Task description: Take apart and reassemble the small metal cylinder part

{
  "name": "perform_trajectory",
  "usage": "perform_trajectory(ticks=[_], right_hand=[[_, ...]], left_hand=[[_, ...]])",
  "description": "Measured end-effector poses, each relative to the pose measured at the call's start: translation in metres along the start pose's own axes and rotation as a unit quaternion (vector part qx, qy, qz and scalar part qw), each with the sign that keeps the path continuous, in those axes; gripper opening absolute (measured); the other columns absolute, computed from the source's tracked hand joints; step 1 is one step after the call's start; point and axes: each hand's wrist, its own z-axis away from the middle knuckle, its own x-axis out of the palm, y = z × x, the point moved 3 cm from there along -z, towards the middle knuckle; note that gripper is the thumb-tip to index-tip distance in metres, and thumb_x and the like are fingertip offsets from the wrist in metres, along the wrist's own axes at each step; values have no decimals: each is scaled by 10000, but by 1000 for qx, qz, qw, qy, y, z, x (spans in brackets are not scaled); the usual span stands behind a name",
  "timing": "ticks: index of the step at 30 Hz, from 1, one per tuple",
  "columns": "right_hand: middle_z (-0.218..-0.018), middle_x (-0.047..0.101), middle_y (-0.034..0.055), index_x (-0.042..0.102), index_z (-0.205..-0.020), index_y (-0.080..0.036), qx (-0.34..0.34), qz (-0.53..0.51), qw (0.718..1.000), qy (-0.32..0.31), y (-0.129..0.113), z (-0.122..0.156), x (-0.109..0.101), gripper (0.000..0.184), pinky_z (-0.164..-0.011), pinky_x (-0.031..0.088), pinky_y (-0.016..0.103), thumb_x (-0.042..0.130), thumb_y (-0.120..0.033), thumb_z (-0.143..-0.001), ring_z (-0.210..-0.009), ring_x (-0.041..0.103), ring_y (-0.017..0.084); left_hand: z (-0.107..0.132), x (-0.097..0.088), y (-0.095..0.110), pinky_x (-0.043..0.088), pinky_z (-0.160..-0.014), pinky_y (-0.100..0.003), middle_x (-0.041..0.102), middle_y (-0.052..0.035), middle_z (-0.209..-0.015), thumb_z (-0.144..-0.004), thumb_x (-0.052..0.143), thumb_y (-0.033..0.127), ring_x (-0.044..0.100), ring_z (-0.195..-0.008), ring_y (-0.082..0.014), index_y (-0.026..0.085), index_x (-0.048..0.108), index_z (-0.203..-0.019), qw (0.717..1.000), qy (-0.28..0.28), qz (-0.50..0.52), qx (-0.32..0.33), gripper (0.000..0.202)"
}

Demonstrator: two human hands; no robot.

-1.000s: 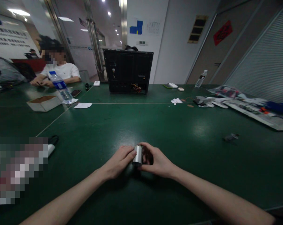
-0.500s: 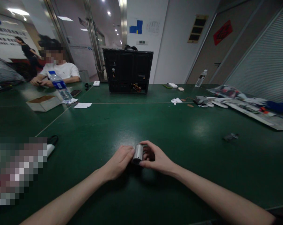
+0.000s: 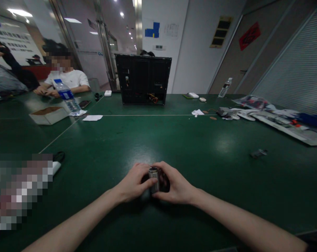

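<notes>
Between my two hands stands a short silver metal cylinder (image 3: 154, 187), its rimmed top end facing up toward me and dark inside. My left hand (image 3: 136, 180) is closed on its left side, with the thumb laid across the front. From the right, my right hand (image 3: 178, 183) curls around it, index finger at the top rim and thumb near the lower end. Its other fingers are in shadow behind the cylinder. Farther right on the green table (image 3: 116, 140) lies a small grey metal part (image 3: 258, 153), too blurred to name.
A black panel-like case (image 3: 144, 78) with exposed wires stands at the back. On the left are a water bottle (image 3: 67, 98), an open cardboard box (image 3: 49, 116) and a seated person (image 3: 69, 80). Gloves and a cluttered board (image 3: 284, 127) lie at the right.
The cylinder has turned: its rimmed end now faces up, and its lower end no longer points at me. My left thumb has moved across its front; my right thumb has shifted lower.
</notes>
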Motion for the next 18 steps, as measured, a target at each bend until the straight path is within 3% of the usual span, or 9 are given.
perform_trajectory(ticks=[4,12,18], right_hand=[[-1011,524,38,398,-1258,-221,-13,9,1000,-7,-2,-1,0,742,-654,437,262,784,-326,-632,-734,495,134],[-1076,542,57,368,-1281,-207,-18,7,1000,-16,-4,-1,1,635,-684,442,256,671,-199,-723,-751,515,129],[-1037,556,44,373,-1254,-218,5,-9,1000,-16,-2,0,4,661,-637,445,245,719,-252,-693,-730,533,130]], left_hand=[[2,-2,2,332,-944,-384,615,-72,-1046,-957,297,405,507,-982,-223,180,565,-1023,1000,1,19,-7,356],[5,-3,-1,327,-971,-378,598,-68,-1058,-963,268,382,492,-998,-217,176,553,-1020,999,-5,33,-4,357],[4,-1,-2,336,-974,-414,603,-97,-1118,-933,333,468,494,-1035,-246,158,528,-1146,1000,14,9,-11,424]])
